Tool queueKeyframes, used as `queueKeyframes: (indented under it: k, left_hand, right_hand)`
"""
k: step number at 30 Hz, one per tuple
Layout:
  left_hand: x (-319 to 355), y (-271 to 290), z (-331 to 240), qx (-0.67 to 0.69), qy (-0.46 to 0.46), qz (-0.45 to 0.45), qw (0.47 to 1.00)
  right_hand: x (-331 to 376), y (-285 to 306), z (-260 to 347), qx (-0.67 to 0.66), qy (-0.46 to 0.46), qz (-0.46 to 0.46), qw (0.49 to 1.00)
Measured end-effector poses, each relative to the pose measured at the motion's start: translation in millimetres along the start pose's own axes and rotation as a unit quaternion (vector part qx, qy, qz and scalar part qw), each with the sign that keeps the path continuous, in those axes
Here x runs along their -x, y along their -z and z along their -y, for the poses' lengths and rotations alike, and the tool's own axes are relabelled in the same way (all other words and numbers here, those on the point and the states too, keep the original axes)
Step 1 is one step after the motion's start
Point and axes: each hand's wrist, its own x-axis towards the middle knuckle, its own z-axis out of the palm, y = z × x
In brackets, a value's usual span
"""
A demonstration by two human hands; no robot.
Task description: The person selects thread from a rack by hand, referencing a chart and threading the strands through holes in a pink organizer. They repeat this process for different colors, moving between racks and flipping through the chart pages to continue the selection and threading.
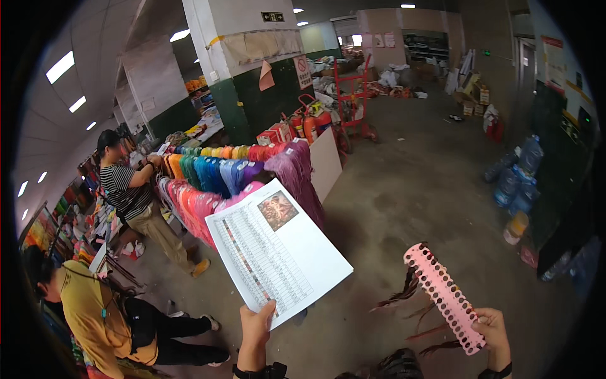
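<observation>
My left hand (257, 325) grips the lower left edge of a stack of white paper sheets (322, 268), thumb on top. The top sheet bears a printed table with a column of colour swatches and a small picture. In my right hand (493, 330) is the lower end of a long pink thread holder card (442, 294) with round holes along both edges. Several dark brown and reddish thread strands (407, 290) hang from its left side. The card is tilted, its top leaning left. A dark band circles each wrist.
Racks of coloured yarn skeins (233, 174) stand ahead to the left. Two people work there, one in a striped shirt (120, 183), one in a yellow top (95, 309). A red hand truck (353, 95) and fire extinguishers (309, 126) stand by a pillar. Large water bottles (521, 177) line the right wall.
</observation>
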Motion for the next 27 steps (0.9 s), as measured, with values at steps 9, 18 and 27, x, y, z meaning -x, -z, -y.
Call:
queueKeyframes:
  k: [9, 18, 27]
  left_hand:
    - [-124, -110, 23, 0.015, -0.056, -0.147, 0.987]
    - [-233, -171, -21, -0.034, -0.098, -0.327, 0.939]
    - [-281, -181, -12, -0.031, -0.187, -0.53, 0.826]
  right_hand:
    - [-312, -20, 73, 0.033, -0.052, 0.252, 0.966]
    - [-620, -206, 205, 0.082, 0.194, 0.462, 0.862]
    - [-818, -471, 198, -0.128, 0.289, 0.439, 0.841]
